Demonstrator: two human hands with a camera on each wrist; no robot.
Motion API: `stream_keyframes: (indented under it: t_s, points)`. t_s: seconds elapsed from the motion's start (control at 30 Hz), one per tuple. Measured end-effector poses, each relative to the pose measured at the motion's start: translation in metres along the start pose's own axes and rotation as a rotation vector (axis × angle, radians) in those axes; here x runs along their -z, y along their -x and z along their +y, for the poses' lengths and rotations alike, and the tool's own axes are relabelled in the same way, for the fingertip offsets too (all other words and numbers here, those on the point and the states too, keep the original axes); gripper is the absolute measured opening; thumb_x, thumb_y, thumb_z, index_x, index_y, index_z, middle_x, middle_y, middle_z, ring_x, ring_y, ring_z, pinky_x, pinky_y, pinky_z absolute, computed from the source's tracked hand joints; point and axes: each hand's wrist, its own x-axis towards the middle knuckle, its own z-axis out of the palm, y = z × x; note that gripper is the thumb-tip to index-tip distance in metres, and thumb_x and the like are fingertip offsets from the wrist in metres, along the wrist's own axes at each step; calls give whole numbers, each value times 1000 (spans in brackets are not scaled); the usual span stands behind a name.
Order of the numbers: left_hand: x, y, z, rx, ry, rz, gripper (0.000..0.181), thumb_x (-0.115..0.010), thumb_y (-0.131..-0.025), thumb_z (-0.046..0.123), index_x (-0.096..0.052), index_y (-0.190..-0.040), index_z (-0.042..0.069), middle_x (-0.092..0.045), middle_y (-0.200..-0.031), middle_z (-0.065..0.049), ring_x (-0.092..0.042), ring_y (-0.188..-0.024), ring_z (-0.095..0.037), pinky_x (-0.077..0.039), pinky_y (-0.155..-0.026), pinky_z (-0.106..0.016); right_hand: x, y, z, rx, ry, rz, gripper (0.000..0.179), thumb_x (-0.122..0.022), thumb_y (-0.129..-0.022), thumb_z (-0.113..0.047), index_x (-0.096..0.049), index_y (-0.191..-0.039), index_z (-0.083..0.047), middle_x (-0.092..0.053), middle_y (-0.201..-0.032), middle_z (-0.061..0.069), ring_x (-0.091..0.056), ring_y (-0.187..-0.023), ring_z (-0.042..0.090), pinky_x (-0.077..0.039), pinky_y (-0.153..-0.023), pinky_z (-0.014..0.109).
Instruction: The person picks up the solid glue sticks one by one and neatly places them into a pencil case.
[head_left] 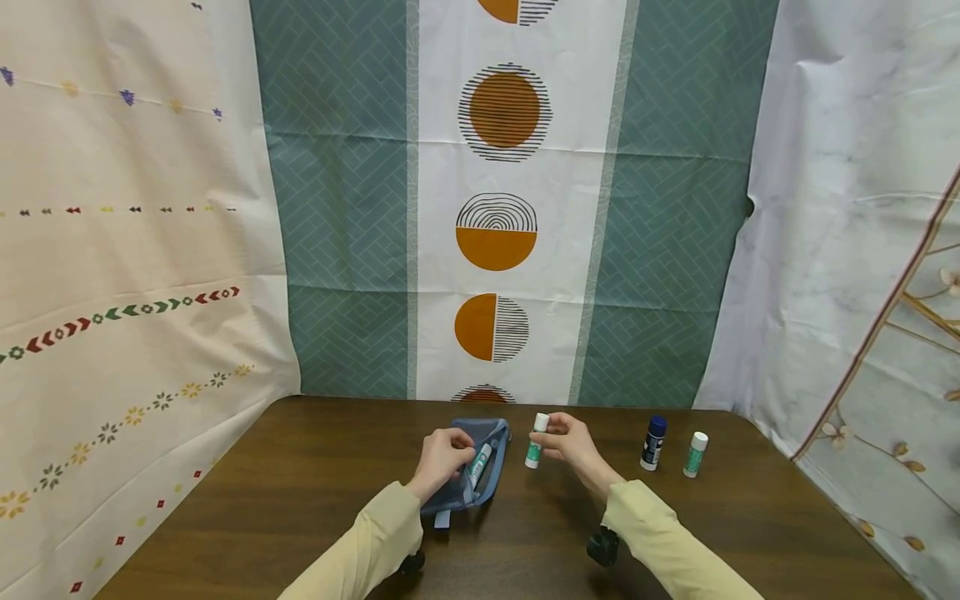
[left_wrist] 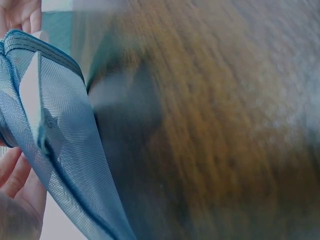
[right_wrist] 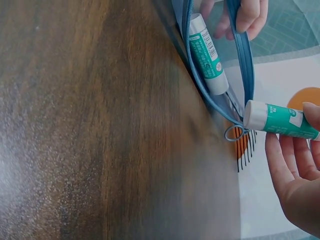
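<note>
Two pale yellow sleeves, cut off by the head view's lower edge, lead to a left hand with fingers curled to pinch the rim of an open blue mesh pouch, itself cropped in the left wrist view, and a glue stick lies inside. Just right of the pouch, the right hand grips an upright glue stick between thumb and bent fingers, which hide part of its label. Farther right stand a blue-capped tube and a white-capped stick, their print too small to read.
</note>
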Motion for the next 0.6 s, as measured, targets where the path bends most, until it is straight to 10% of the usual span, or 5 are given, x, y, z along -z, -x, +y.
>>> stream_keyframes:
  t_s: [0.6]
  points:
    - [0, -1, -1, -8, -9, 4, 6, -64, -77, 3, -66, -82, 1, -58, -70, -2, -54, -59, -14, -49, -44, -29, -3, -15, 24, -13, -30, 9, 32, -67, -79, -2, -50, -104, 10, -55, -88, 14, -58, -77, 25, -48, -72, 48]
